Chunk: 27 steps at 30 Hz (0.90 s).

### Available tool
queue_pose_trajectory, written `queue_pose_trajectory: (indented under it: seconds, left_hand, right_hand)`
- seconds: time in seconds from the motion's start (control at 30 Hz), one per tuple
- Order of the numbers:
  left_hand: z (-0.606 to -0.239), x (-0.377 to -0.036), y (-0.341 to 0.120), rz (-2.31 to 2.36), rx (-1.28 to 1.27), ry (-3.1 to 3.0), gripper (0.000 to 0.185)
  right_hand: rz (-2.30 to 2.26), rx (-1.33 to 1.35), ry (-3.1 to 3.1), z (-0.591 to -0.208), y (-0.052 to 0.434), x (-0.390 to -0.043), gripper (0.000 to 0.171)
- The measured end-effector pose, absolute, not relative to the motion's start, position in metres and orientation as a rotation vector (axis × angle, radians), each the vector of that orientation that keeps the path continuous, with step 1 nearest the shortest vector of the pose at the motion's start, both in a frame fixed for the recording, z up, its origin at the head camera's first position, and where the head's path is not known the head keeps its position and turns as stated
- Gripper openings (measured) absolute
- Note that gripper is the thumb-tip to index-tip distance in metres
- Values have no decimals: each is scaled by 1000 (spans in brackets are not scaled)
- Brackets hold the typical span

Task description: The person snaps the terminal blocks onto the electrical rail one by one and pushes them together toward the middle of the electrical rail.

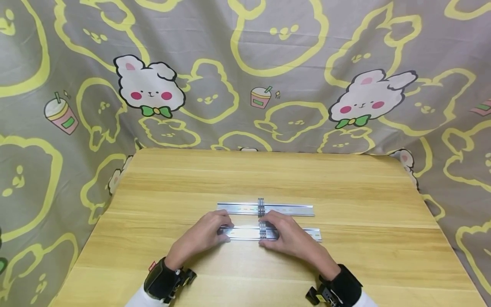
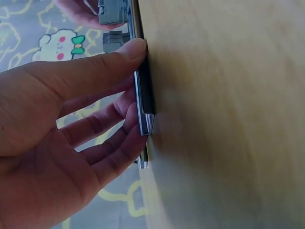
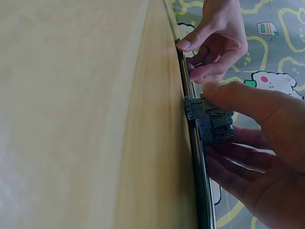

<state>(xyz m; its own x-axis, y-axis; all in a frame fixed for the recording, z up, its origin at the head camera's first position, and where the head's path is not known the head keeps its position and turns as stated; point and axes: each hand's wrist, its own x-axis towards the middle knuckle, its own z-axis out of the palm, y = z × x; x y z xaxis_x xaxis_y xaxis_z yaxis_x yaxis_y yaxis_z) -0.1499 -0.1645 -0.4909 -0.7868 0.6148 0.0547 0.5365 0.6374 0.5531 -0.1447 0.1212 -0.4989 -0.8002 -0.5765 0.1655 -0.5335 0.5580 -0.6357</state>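
Two slotted metal DIN rails lie on the table, one behind the other. My left hand (image 1: 205, 232) grips the left end of the near rail (image 1: 239, 233), thumb on the front edge and fingers behind. Grey terminal blocks (image 1: 262, 230) sit across this rail near its middle. Around them is my right hand (image 1: 289, 236), its thumb and fingers pinching the blocks at front and back. In the right wrist view, the blocks (image 3: 214, 121) stand up from the rail (image 3: 202, 191), with the thumb at one end. More grey terminal blocks (image 1: 261, 207) are on the far rail (image 1: 287, 209), untouched.
The wooden table (image 1: 184, 179) extends around both rails. A grey curtain (image 1: 215, 38) with yellow outlines and white rabbits hangs behind the table and along both sides. Each wrist wears a black strap (image 1: 161, 279) with a small camera.
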Motion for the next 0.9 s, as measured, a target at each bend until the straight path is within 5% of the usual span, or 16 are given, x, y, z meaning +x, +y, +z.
queue_pose_trajectory:
  seconds: [0.67,0.9]
  left_hand:
    - [-479,-149,-170,833,872,2798,32]
    - [-470,-160,-196,768,793,2941,47]
  right_hand:
    - [-1042,-982,2730,-495,125,-145,69]
    - [-1071,-908,2864,-474,154,-156,60]
